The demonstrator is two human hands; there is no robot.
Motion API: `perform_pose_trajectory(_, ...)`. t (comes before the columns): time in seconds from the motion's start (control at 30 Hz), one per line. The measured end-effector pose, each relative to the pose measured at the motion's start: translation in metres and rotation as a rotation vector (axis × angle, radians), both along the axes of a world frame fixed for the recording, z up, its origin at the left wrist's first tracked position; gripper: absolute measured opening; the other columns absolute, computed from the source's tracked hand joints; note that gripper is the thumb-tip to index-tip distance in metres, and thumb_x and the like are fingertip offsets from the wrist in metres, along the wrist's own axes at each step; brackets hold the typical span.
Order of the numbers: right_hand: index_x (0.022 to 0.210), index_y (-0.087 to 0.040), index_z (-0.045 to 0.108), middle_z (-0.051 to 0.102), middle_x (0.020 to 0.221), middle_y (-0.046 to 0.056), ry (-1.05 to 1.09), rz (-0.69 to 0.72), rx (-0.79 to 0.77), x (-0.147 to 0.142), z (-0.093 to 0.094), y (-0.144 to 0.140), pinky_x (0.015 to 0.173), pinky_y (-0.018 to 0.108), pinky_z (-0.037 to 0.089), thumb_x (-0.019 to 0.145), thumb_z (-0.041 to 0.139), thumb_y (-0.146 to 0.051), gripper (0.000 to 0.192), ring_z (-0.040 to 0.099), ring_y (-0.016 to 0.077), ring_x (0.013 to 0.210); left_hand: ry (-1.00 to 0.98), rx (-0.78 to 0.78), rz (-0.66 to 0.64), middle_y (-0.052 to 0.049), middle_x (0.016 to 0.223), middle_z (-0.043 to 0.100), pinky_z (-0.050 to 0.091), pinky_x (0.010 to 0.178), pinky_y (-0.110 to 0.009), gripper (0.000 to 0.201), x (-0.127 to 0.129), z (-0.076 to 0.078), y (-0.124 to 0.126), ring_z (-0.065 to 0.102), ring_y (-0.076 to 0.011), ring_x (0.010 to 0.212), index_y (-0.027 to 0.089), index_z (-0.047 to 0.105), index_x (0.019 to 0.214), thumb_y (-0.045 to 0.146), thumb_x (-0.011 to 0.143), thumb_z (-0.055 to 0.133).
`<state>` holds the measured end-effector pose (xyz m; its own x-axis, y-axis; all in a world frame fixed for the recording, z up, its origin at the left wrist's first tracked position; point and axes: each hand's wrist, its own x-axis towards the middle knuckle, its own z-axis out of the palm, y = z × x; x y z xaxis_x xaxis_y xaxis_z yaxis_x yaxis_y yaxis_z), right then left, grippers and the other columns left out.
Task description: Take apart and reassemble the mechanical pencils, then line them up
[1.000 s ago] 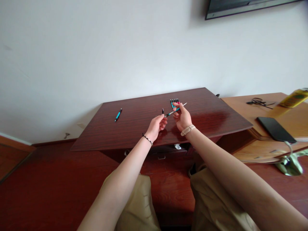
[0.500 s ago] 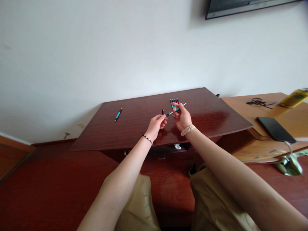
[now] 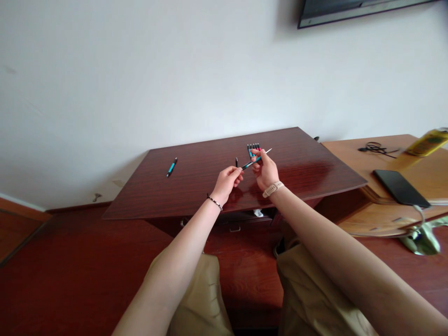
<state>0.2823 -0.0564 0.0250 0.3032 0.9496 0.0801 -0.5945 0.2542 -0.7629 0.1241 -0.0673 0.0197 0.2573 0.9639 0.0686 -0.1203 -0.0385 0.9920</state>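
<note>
Hands are meeting over the middle of the dark red table (image 3: 196,186), and almost nothing is changing from half a second ago. The right hand (image 3: 265,171) is pinching a teal pen body (image 3: 252,162) between thumb and fingers, holding it slanted just above the table, with a thin white refill (image 3: 266,151) sticking out of its upper right end. The left hand (image 3: 227,181) is closing its fingertips on a small black pen part (image 3: 237,162), which is standing upright just left of the teal pen body's lower end; whether that part is touching the pen tip is too small to tell. Compared with the earlier frame, both hands are staying in the same spot, perhaps a hair higher, and the gap between the black part and the pen is looking unchanged.

Just behind the right hand, a row of pens (image 3: 254,147) in teal and red is lying side by side on the table, also unmoved. Far left of the hands, a single teal pen (image 3: 171,166) is lying alone on the same table. Right of the table, a lighter wooden desk (image 3: 353,151) is carrying a black phone (image 3: 401,188), a tangle of black cord (image 3: 376,148) and a yellow bottle (image 3: 429,142).
</note>
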Motion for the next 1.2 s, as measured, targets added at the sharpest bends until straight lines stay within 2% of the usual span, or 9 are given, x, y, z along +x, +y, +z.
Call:
perform_pose_trajectory(0.27, 0.095, -0.023, 0.080, 0.063, 0.075, -0.003, 0.016, 0.037, 0.037, 0.003, -0.001, 0.001, 0.043, 0.018, 0.031, 0.089, 0.083, -0.057, 0.035, 0.041, 0.0043, 0.052, -0.027, -0.054, -0.019, -0.004, 0.074, 0.064, 0.035, 0.053, -0.019, 0.034, -0.001, -0.002, 0.000, 0.055, -0.0089, 0.061, 0.015, 0.071, 0.084, 0.048, 0.090, 0.078)
perform_pose_trajectory(0.57, 0.096, -0.021, 0.079, 0.061, 0.075, -0.003, 0.061, 0.023, 0.017, 0.010, 0.002, 0.005, 0.044, 0.019, 0.031, 0.097, 0.076, -0.047, 0.027, 0.039, 0.0045, 0.052, -0.052, -0.026, -0.069, -0.004, 0.077, 0.065, 0.036, 0.054, -0.019, 0.025, -0.002, -0.002, -0.001, 0.055, -0.0095, 0.064, 0.015, 0.072, 0.087, 0.040, 0.089, 0.078)
perform_pose_trajectory(0.97, 0.099, -0.021, 0.078, 0.059, 0.075, -0.003, 0.028, 0.032, 0.008, 0.008, -0.001, 0.005, 0.044, 0.020, 0.031, 0.099, 0.072, -0.051, 0.030, 0.037, 0.0049, 0.052, -0.029, -0.023, -0.059, -0.003, 0.078, 0.065, 0.036, 0.055, -0.020, 0.028, -0.001, -0.002, -0.002, 0.054, -0.0086, 0.064, 0.016, 0.071, 0.088, 0.043, 0.090, 0.077)
perform_pose_trajectory(1.2, 0.100, -0.021, 0.079, 0.060, 0.076, -0.003, 0.002, 0.034, 0.008, 0.008, -0.004, 0.006, 0.045, 0.021, 0.031, 0.096, 0.074, -0.054, 0.034, 0.038, 0.0057, 0.052, -0.026, -0.011, -0.044, -0.003, 0.077, 0.065, 0.036, 0.055, -0.019, 0.027, -0.003, -0.003, 0.000, 0.054, -0.0086, 0.063, 0.016, 0.071, 0.088, 0.042, 0.090, 0.077)
